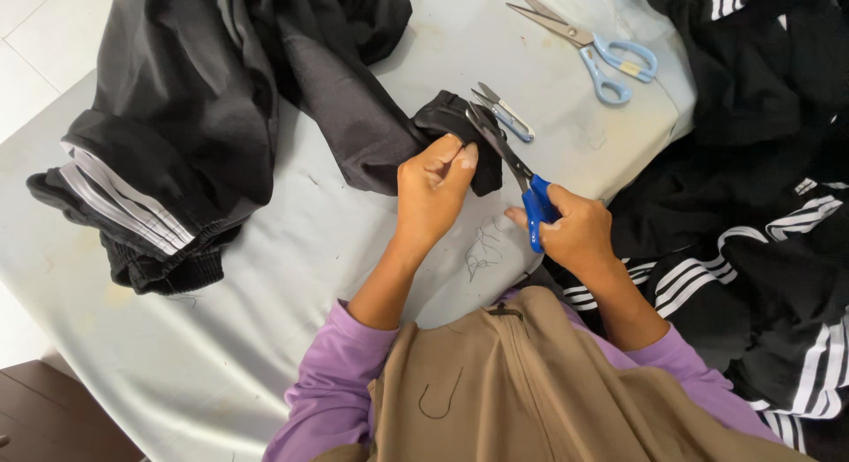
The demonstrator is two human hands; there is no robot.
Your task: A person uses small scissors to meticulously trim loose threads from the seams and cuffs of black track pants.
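Two hands work over a pale grey table cover [292, 276]. The left hand [433, 190] is clenched on the cuff [451, 117] of a black trouser leg [345, 108], pinching the fabric between thumb and fingers near the middle of the table. The right hand [575, 232] grasps the blue-handled scissors [517, 175], fingers through the loops. Their long axis runs on a slant from the handles at lower right up to the blade tips at upper left, and the dark blades point into the cuff, touching the fabric just beside the left thumb; whether the blades are parted cannot be told.

Just beyond the cuff lies a small grey thread snip [504, 113], its points facing up and left. Farther off, near the table's far edge, a second pair of scissors [584, 42] with light blue handles rests with its blades pointing left and away from the hands.

No packages, labels or signs can be made out; the only markings are white stripes along the waistband end of the trousers [133, 197] at left, and on the heap of black garments [761, 206] piled at right. Loose dark threads [482, 250] lie on the cover between the two wrists. Both arms wear purple sleeves [327, 382] under a tan apron [531, 382].
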